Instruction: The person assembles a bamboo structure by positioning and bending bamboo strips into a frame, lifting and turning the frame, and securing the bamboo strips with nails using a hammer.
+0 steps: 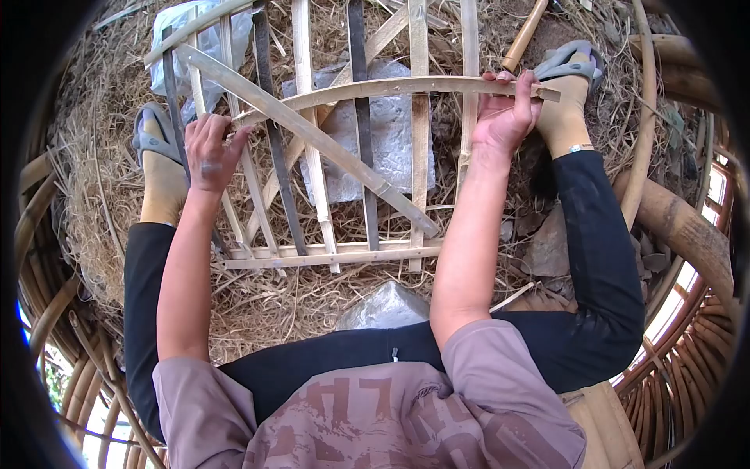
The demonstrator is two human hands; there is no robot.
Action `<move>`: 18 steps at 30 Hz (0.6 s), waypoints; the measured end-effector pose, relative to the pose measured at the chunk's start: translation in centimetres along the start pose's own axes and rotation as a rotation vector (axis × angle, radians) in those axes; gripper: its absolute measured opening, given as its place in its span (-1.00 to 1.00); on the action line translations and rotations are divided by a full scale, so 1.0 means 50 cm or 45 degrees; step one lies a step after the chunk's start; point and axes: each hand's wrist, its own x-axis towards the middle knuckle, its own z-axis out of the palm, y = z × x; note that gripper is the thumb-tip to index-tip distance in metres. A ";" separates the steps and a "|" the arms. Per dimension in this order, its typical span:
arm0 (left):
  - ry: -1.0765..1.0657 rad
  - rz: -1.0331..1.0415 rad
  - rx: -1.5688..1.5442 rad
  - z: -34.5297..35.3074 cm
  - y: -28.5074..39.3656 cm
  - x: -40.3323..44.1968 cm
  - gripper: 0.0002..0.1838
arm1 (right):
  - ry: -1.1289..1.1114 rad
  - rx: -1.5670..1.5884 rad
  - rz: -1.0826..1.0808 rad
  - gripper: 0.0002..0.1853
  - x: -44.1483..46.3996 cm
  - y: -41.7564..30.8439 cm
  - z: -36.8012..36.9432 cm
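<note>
Pale bamboo strip (375,87), bent between two hands.
From here, my left hand (212,152) curls its fingers closed at one end; my right hand (504,121) bends its fingers round the other, probably to hold the curve. The strip crosses the slats (312,164), above the grey block (394,137).

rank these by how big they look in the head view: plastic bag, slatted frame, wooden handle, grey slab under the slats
Largest to smallest, by visible area:
1. slatted frame
2. grey slab, partly covered by slats
3. plastic bag
4. wooden handle
</note>
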 end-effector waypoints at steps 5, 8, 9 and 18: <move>0.020 0.022 0.013 0.002 0.001 0.002 -0.65 | 0.063 -0.060 -0.139 -0.67 0.001 0.007 -0.004; 0.000 -0.011 0.011 0.002 0.001 0.001 -0.65 | 0.113 -0.063 -0.133 -0.67 -0.003 0.007 -0.005; -0.010 -0.025 0.008 0.002 0.001 0.000 -0.65 | 0.136 -0.027 -0.092 -0.67 -0.004 0.005 -0.007; 0.024 -0.024 -0.014 0.001 0.002 0.006 -0.65 | 0.432 -0.161 0.009 -0.69 0.002 0.012 -0.009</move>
